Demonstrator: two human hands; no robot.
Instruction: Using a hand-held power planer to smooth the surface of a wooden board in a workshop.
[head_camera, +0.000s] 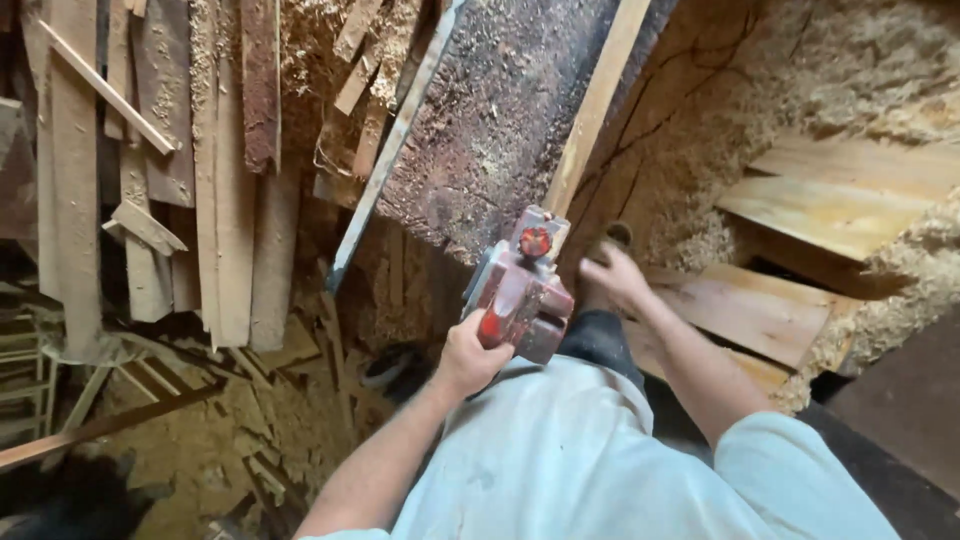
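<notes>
The left hand (468, 358) is clenched around a worn red electric hand planer (520, 290) at the dark rough plank's (500, 110) lower end; the right hand (612, 272), blurred, looks spread. One-handed, the planer could slip.

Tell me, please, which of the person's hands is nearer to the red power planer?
Left. The left hand grips the red power planer by its handle; the right hand hovers just right of it, apart.

The red handheld power planer (520, 290) sits at the near end of the long rough timber slab (500, 110), which runs toward 12 o'clock. Leaning wooden planks (200, 170) stand at 9 o'clock, flat pale boards (820, 200) lie at 3 o'clock among sawdust heaps (900, 60).
</notes>
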